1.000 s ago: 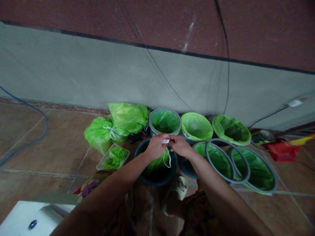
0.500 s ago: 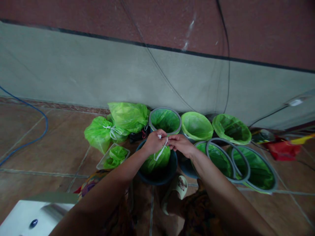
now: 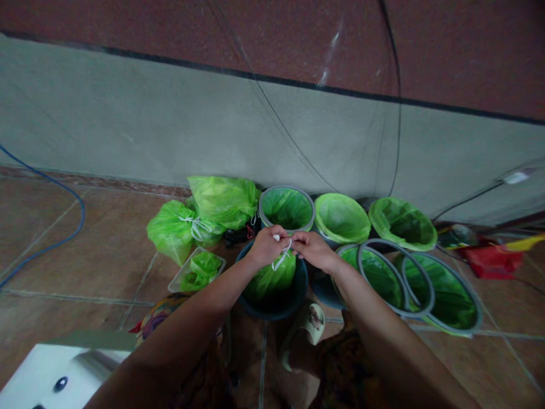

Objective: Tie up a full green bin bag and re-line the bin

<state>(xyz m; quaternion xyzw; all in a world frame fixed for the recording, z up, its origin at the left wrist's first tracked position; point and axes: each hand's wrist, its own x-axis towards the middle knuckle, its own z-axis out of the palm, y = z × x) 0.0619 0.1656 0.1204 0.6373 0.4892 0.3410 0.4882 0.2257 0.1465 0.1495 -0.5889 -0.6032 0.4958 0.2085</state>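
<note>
Your forearms covered part of the rim of the dark blue bin (image 3: 302, 288), and your fingers hid the gathered neck of the green bag (image 3: 272, 282), which sat inside that bin, so any knot there was impossible to make out. A small white scrap poked out of your left hand (image 3: 267, 247); you couldn't tell whether it was an end of the white drawstring (image 3: 281, 261) or a separate piece. What lay at the bottom of the bin was lost in shadow. Nearer you and to its left, a white object (image 3: 72, 372) was cut off by the picture's edge and your arm. Above the bin, your left hand's grip pinched the drawstring, and your right hand (image 3: 314, 250) met it fingertip to fingertip, its grip pinching at the same string. Compared with a second ago, when a long loop dangled down into the bin, you had the string drawn up short against the bag, and more of the green bulge showed. The tied bag (image 3: 172, 227) to the bin's left stayed put, as did the tray (image 3: 181, 271) beside it.
</note>
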